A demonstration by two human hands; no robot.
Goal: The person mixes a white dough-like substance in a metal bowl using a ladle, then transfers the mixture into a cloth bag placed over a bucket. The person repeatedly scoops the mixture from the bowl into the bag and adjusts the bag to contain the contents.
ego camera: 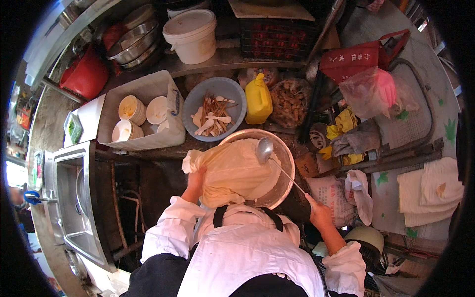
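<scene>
A large cloth bag, pale yellow and damp-looking, lies across a round metal basin in front of me. My left hand grips the gathered cloth at the bag's left end. In my right hand is the thin handle of a metal ladle, whose bowl rests on or just above the bag's right part. The basin's bottom is mostly hidden under the cloth, so its contents cannot be told.
Behind the basin stand a grey-blue tub of chopsticks and spoons, a yellow jug and a plastic crate of stacked bowls. A steel sink is at the left. Folded cloths lie on the right table.
</scene>
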